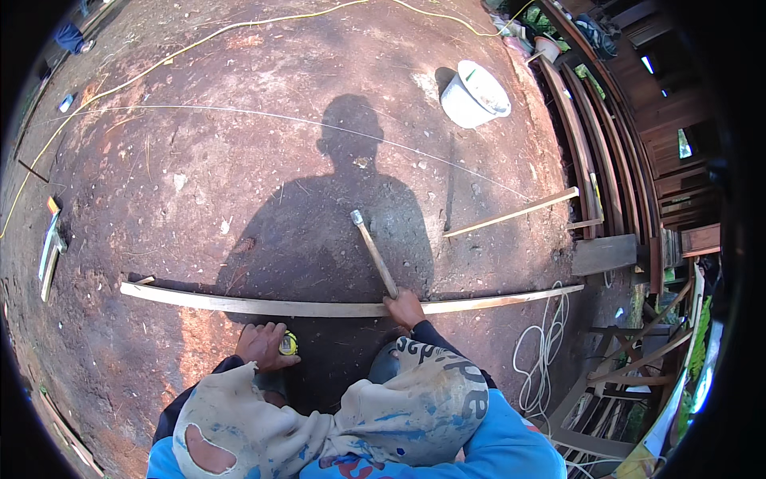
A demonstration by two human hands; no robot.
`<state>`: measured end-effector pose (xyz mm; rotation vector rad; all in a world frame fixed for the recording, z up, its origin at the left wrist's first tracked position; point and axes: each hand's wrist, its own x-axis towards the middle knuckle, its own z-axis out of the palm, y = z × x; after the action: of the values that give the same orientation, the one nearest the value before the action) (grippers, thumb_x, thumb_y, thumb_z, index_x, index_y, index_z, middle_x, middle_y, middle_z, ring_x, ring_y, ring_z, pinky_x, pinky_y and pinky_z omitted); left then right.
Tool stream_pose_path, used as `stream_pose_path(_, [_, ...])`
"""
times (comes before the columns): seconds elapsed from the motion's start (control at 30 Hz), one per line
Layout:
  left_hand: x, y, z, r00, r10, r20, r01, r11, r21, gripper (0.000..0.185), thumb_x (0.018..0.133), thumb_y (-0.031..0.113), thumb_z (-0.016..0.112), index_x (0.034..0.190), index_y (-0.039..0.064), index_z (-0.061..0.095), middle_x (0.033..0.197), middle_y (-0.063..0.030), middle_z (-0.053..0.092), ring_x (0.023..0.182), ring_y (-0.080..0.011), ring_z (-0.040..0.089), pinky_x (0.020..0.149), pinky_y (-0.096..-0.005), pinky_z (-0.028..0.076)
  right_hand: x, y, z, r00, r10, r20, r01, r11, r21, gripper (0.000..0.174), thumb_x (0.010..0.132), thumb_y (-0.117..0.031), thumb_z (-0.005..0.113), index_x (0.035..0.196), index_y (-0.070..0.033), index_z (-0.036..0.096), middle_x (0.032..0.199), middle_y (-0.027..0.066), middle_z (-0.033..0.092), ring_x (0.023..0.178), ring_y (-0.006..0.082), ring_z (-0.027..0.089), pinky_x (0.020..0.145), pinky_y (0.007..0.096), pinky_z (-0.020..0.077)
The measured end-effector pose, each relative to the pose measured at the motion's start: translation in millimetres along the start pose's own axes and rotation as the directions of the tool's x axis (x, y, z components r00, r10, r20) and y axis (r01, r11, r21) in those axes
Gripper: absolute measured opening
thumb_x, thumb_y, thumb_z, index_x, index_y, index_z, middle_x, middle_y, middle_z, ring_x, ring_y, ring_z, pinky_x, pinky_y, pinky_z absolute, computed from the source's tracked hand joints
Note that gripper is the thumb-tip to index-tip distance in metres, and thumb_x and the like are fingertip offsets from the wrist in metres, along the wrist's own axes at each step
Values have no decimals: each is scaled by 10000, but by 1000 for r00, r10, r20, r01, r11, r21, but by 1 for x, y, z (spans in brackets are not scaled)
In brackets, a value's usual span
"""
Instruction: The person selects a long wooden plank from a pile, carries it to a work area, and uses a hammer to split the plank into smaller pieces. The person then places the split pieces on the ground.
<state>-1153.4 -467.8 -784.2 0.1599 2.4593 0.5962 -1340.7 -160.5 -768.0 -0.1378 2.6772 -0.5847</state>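
My right hand (pixel 405 308) is closed around the lower end of a wooden-handled hammer (pixel 376 254), whose metal head points away from me. It lies over a long pale wooden batten (pixel 257 305) that runs left to right across the picture before me. Nearer to me, my left hand (pixel 263 347) grips a yellow tape measure (pixel 288 343); its blade is not seen drawn out. A cloth stained with blue paint hangs over my front and hides part of both arms.
A white bucket (pixel 473 99) stands ahead at the right. A slanting wooden stake (pixel 511 211), a coiled pale cord (pixel 541 359) and stacked boards (pixel 574 138) are on the right. A string (pixel 269 114) and a yellow hose or cable (pixel 197 43) cross the dirt ground. Tools lie far left.
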Motion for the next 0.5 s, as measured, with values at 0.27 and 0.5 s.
stream_pose_path(0.27, [1, 0, 1, 999, -47, -25, 46, 998, -52, 801, 741, 641, 759, 1220, 26, 576, 1109, -201, 671, 1061, -373, 649, 923, -478, 465, 9, -56, -66, 891, -270, -365, 401, 846, 352, 293, 947, -257, 693, 921, 24, 615, 701, 186, 619, 695, 272, 645, 633, 387, 498])
stream_pose_path(0.5, [1, 1, -1, 999, -30, -44, 27, 998, -61, 802, 749, 642, 753, 1225, 22, 571, 1115, -210, 668, 1063, -386, 645, 928, -486, 468, 1, -6, 9, 995, 3, 103, -19, 988, 153, 355, 923, -322, 674, 990, 26, 649, 809, 208, 676, 792, 377, 697, 718, 437, 517])
